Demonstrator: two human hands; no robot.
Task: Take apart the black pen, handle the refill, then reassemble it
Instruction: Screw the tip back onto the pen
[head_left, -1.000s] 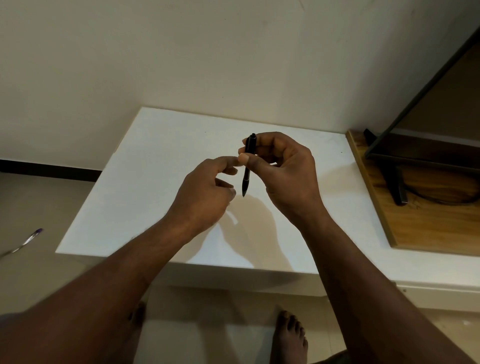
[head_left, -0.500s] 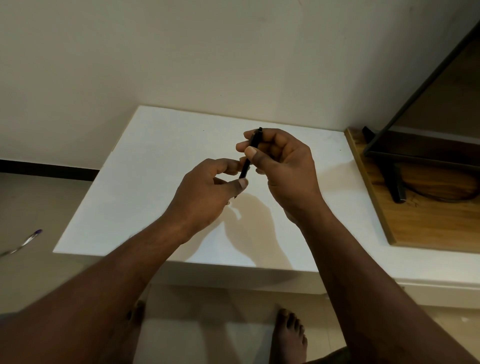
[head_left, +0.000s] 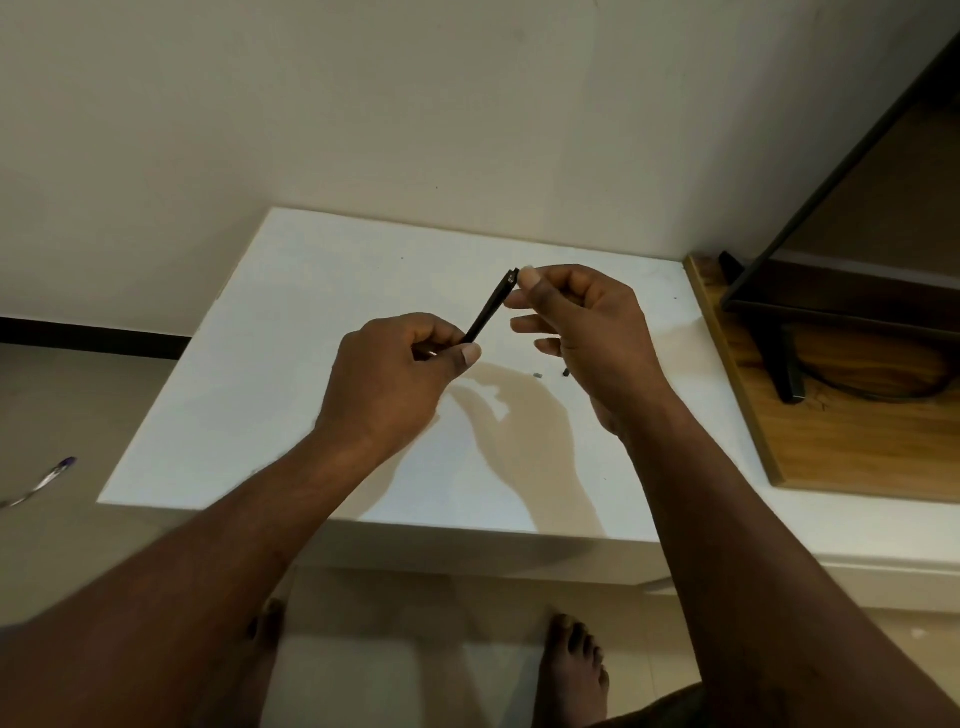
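Left hand (head_left: 395, 374) gripped black pen (head_left: 488, 317) by its lower end, tilted. Right hand (head_left: 587, 322) pinched the top, I think; contact blurry.

A white table (head_left: 291, 332) stands against a pale wall. Right of the table lies a wooden board (head_left: 852, 447) bearing a black stand (head_left: 784, 364) and a cable (head_left: 878, 397). Left of the table, a clear pen (head_left: 39, 480) lies on the floor.

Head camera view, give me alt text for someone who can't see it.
Two hands hold a black pen slanted above a white table: the left hand grips its lower end, the right hand pinches its top.
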